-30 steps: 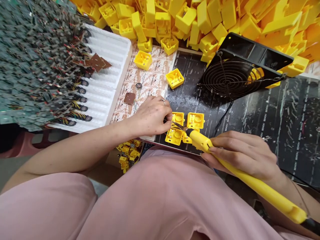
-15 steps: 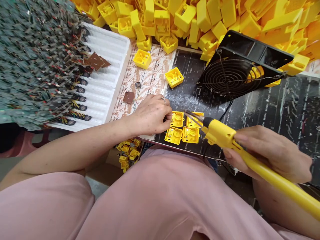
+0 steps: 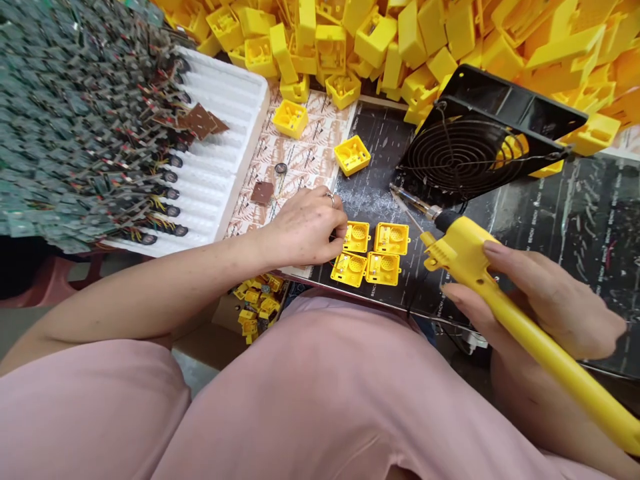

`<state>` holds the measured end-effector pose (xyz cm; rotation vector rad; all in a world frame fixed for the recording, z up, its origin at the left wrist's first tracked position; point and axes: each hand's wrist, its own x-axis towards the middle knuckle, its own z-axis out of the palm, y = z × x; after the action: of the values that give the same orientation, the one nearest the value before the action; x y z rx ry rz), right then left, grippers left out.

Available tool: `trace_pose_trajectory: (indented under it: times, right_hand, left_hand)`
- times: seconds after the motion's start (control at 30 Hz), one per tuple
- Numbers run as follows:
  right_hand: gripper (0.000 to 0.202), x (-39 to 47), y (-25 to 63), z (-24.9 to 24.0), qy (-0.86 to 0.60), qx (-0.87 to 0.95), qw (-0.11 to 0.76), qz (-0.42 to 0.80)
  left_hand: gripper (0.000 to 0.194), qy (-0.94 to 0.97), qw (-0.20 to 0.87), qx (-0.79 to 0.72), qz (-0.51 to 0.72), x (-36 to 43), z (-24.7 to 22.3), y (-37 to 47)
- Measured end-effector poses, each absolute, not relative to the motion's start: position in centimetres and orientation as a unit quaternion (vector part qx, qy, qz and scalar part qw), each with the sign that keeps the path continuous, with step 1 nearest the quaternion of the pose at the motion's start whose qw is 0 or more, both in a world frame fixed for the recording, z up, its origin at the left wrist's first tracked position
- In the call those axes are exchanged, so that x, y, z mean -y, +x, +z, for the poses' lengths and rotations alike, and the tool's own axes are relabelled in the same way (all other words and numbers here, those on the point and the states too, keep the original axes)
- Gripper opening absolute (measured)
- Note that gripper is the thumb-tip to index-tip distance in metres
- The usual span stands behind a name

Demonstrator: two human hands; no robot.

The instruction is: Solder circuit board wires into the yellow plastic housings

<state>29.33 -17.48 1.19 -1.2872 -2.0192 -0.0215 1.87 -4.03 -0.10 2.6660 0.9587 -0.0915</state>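
My right hand (image 3: 550,307) is wrapped around a yellow soldering gun (image 3: 467,250) with a thin solder feed tube beside its metal tip. The tip points up and left over the black bench, apart from the yellow plastic cases. Several of these open cases (image 3: 383,269) lie together in a block, their hollow insides facing up, with small metal parts in them. At the block's left edge is my left hand (image 3: 315,227), fingers curled and pinched together by the nearest cases. Whatever sits between those fingertips is hidden from me.
A black fan (image 3: 465,153) with a wire guard stands behind the cases, before a large heap of yellow cases (image 3: 330,50). On the left, a white foam tray (image 3: 220,100) carries many wired circuit boards. A brown square board (image 3: 262,193) and a small round part (image 3: 281,169) lie nearby.
The soldering gun has moved up and to the right, its tip now off the cases and nearer the fan. My left hand stays almost where it was.
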Motion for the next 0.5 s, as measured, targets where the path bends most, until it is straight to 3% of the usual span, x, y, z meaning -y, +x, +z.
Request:
trace_pose_trajectory:
  times: [0.1,0.3,0.4,0.5]
  right_hand:
    - [0.083,17.1,29.7,0.3,-0.479,0.793,0.371,-0.054]
    - [0.064,18.2,30.6,-0.4,-0.464,0.791,0.394,-0.063]
    - [0.059,18.4,30.6,0.1,-0.469,0.782,0.404,-0.074]
    - [0.062,18.5,30.0,0.7,-0.478,0.782,0.398,-0.039]
  left_hand:
    - [0.021,0.929,0.159,-0.331,-0.039,3.4,0.5,1.1]
    - [0.025,0.927,0.162,-0.331,0.069,2.7,3.4,-1.9]
    - [0.025,0.945,0.199,-0.252,0.063,3.8,3.0,-1.8]
    - [0.025,0.942,0.192,-0.27,0.049,4.5,1.8,-1.1]
